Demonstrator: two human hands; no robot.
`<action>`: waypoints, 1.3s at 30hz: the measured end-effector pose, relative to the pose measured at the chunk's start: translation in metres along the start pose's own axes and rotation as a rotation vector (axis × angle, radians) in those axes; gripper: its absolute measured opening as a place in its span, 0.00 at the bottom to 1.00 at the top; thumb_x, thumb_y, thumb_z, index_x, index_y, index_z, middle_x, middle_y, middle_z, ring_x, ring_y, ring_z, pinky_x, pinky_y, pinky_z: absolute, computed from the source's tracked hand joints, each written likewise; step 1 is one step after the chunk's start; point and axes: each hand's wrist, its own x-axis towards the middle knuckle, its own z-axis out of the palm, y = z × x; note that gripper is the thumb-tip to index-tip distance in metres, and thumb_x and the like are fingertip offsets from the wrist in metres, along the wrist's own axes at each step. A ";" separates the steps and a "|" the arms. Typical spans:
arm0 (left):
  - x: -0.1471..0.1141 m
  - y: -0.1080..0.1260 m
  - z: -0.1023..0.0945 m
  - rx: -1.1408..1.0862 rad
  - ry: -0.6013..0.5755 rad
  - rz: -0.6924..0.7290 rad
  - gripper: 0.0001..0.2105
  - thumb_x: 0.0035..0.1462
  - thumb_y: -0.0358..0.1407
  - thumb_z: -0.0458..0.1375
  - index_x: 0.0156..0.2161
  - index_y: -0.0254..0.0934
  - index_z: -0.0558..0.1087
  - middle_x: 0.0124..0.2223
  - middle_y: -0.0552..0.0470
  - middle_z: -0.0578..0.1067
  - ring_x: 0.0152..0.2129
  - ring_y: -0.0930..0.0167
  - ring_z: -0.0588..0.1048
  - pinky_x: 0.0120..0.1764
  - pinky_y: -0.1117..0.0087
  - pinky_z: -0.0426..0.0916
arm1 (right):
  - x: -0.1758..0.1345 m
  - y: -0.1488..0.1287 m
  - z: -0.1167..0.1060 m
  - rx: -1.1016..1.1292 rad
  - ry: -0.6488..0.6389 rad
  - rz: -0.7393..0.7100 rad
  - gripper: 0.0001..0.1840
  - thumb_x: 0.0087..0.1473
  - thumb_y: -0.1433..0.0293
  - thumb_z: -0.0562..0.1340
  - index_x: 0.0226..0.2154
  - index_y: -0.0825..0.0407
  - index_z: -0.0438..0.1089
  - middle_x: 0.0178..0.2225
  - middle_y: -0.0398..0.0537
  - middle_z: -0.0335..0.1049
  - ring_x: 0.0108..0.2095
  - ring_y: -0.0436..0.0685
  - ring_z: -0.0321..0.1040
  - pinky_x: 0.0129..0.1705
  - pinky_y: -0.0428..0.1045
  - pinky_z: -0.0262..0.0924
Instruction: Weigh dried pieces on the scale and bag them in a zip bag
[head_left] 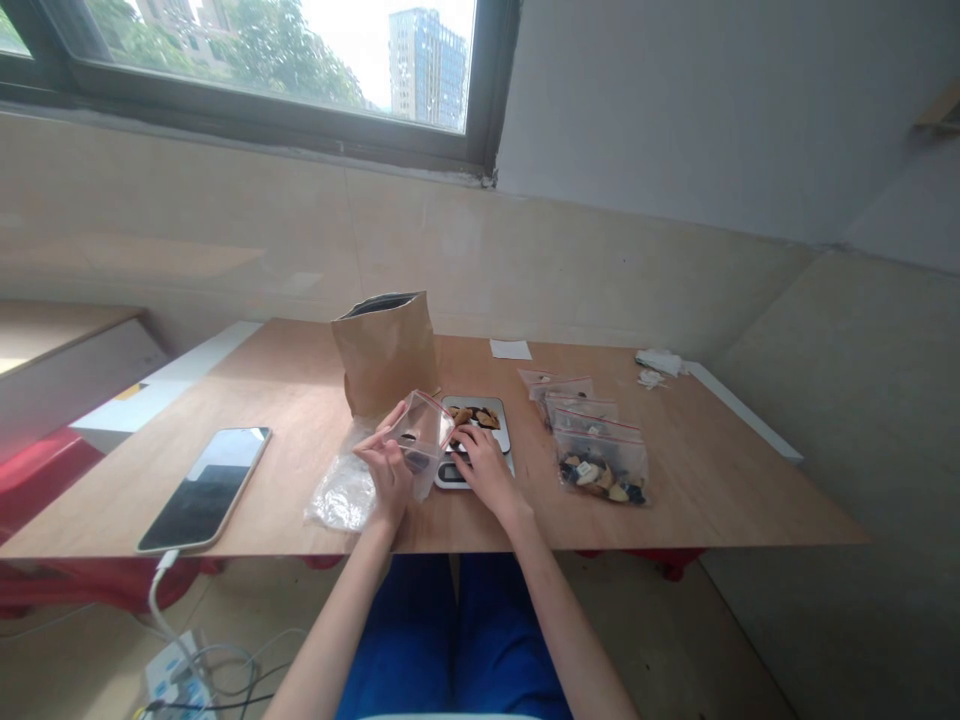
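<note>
My left hand (388, 478) is closed on a clear zip bag (421, 430) with a red seal line, holding its mouth tilted toward the scale. A few dark pieces show inside the bag. Over the front of the kitchen scale (501, 437), the fingers of my right hand (484, 465) are bent around some dried slices beside the bag's mouth; the fingertips are partly hidden. More dried slices (480, 416), brown and black, lie on the scale's plate. Under my left hand sits a crumpled clear plastic bag (341, 492).
A brown paper pouch (390, 350) stands upright, its top open, behind my left hand. Several filled zip bags (602, 465) lie in a row at right. A phone (210, 490) charges at left. White paper (510, 349) and crumpled tissue (660, 363) lie toward the wall.
</note>
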 end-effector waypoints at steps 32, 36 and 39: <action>0.000 0.002 0.003 -0.088 -0.036 0.036 0.09 0.61 0.42 0.43 0.40 0.40 0.49 0.49 0.34 0.71 0.46 0.60 0.73 0.45 0.46 0.67 | 0.032 -0.025 -0.028 0.358 0.326 0.074 0.19 0.54 0.77 0.48 0.40 0.51 0.71 0.41 0.50 0.71 0.45 0.54 0.67 0.48 0.50 0.62; -0.001 -0.003 0.003 -0.091 -0.058 0.045 0.08 0.62 0.42 0.42 0.39 0.41 0.48 0.50 0.33 0.69 0.48 0.60 0.72 0.46 0.46 0.66 | 0.034 0.008 -0.011 0.056 0.129 0.070 0.20 0.53 0.77 0.52 0.48 0.54 0.66 0.51 0.58 0.64 0.54 0.61 0.60 0.56 0.58 0.53; 0.000 -0.002 0.002 -0.143 -0.059 0.064 0.07 0.62 0.40 0.43 0.39 0.41 0.48 0.50 0.33 0.69 0.48 0.60 0.72 0.47 0.48 0.65 | 0.037 0.019 -0.001 -0.092 -0.016 0.048 0.22 0.55 0.73 0.55 0.53 0.54 0.62 0.57 0.60 0.59 0.58 0.64 0.54 0.58 0.64 0.46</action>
